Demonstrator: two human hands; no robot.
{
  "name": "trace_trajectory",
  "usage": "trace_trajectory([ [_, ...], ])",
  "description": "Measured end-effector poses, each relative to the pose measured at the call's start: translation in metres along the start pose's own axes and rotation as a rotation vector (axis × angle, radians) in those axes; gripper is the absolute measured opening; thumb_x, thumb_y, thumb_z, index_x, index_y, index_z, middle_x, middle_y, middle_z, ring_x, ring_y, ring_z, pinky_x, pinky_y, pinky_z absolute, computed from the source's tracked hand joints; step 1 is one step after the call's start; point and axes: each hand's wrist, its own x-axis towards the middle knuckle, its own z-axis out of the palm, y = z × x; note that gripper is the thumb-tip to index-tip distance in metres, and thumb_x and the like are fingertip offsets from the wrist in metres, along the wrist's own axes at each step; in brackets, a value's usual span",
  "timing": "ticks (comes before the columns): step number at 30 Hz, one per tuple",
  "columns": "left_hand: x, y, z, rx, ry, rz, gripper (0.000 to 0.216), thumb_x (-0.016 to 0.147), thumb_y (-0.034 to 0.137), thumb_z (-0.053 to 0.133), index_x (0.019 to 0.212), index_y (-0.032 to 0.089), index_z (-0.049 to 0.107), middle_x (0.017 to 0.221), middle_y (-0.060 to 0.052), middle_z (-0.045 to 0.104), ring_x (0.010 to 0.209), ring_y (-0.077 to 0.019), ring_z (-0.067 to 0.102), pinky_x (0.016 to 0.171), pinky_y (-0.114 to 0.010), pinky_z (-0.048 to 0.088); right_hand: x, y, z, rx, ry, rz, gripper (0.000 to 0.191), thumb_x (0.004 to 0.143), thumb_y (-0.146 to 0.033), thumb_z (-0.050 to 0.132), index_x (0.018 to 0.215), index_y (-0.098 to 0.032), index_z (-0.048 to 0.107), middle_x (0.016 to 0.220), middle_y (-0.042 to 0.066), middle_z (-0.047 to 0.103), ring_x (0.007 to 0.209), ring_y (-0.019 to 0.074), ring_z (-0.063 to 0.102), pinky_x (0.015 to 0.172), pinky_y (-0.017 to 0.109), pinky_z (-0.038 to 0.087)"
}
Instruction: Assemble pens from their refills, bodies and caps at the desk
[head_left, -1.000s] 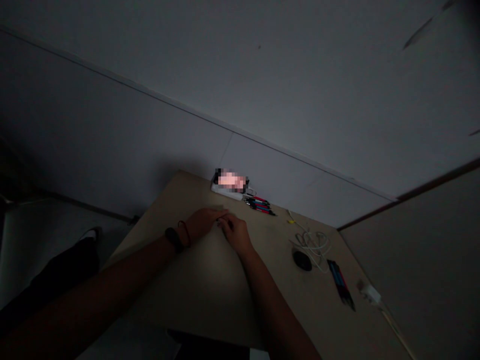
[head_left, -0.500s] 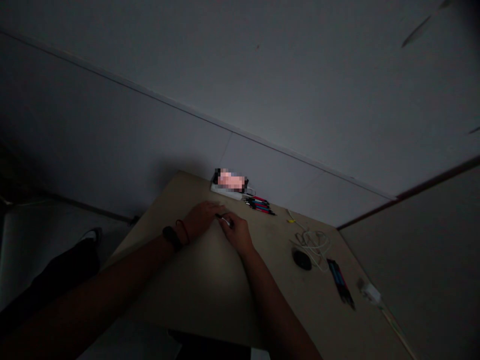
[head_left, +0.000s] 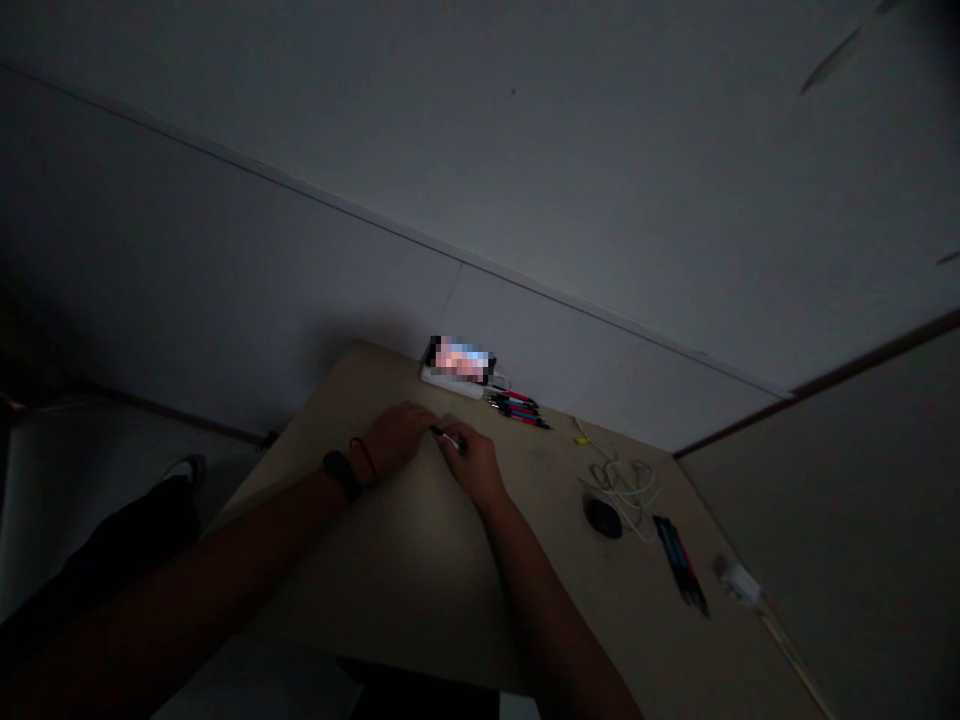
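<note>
The room is dim. Both my hands rest near the far middle of a beige table (head_left: 420, 570). My left hand (head_left: 397, 437), with a dark band and a thin cord at the wrist, lies fingers down beside a small dark and white object (head_left: 446, 434). My right hand (head_left: 472, 465) is curled with its fingers pinched on that small object; I cannot make out what it is. The two hands nearly touch at the fingertips.
A white box (head_left: 454, 380) stands at the table's far edge by the wall, with red and blue pens (head_left: 517, 408) beside it. To the right lie white cables (head_left: 622, 482), a dark round mouse (head_left: 603, 517), more pens (head_left: 681, 562) and a white plug (head_left: 739, 580).
My hands have shifted slightly toward the far edge. The small object between the fingertips shows more clearly now than one second ago.
</note>
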Motion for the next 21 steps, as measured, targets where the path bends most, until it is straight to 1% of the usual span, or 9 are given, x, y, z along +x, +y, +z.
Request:
trace_trajectory([
  [3, -0.0007, 0.001, -0.0005, 0.004, 0.0, -0.018, 0.034, 0.091, 0.006, 0.049, 0.117, 0.016, 0.07, 0.118, -0.011, 0.072, 0.109, -0.0229, 0.066, 0.1, -0.039, 0.051, 0.0001, -0.0001, 0.0002, -0.004, -0.003, 0.005, 0.025, 0.089, -0.039, 0.058, 0.091, -0.019, 0.073, 0.083, 0.005, 0.073, 0.074, 0.0199, 0.064, 0.068, 0.029, 0.048],
  [8, -0.0007, 0.0024, -0.0018, -0.013, 0.005, -0.025, 0.035, 0.091, 0.007, 0.049, 0.118, 0.016, 0.069, 0.118, -0.012, 0.072, 0.109, -0.0239, 0.065, 0.099, -0.041, 0.052, 0.0004, -0.0002, 0.0003, 0.002, 0.007, -0.004, 0.024, 0.089, -0.04, 0.058, 0.088, -0.02, 0.072, 0.084, 0.004, 0.073, 0.075, 0.0197, 0.064, 0.07, 0.029, 0.048],
  [12, -0.0009, 0.0037, -0.0038, -0.03, 0.01, -0.038, 0.038, 0.089, 0.006, 0.048, 0.121, 0.015, 0.068, 0.12, -0.013, 0.072, 0.11, -0.0248, 0.065, 0.099, -0.042, 0.052, 0.0002, 0.0005, 0.0001, 0.004, -0.001, 0.003, 0.026, 0.089, -0.041, 0.057, 0.089, -0.02, 0.072, 0.081, 0.004, 0.072, 0.073, 0.0194, 0.063, 0.069, 0.028, 0.047],
  [16, -0.0015, 0.0035, -0.0038, -0.035, -0.002, -0.049, 0.041, 0.085, 0.003, 0.05, 0.121, 0.012, 0.068, 0.12, -0.012, 0.072, 0.112, -0.0249, 0.064, 0.102, -0.042, 0.051, -0.0002, 0.0003, 0.0002, 0.004, -0.002, 0.011, 0.025, 0.089, -0.04, 0.058, 0.092, -0.019, 0.072, 0.083, 0.004, 0.073, 0.075, 0.0195, 0.063, 0.07, 0.029, 0.048],
  [21, -0.0028, 0.0025, -0.0009, -0.04, 0.017, -0.055, 0.04, 0.085, 0.006, 0.051, 0.12, 0.015, 0.067, 0.122, -0.012, 0.071, 0.114, -0.0253, 0.062, 0.103, -0.043, 0.049, 0.0002, -0.0003, 0.0003, -0.002, -0.002, 0.007, 0.024, 0.089, -0.039, 0.058, 0.09, -0.02, 0.072, 0.083, 0.004, 0.073, 0.075, 0.0195, 0.063, 0.07, 0.029, 0.047],
])
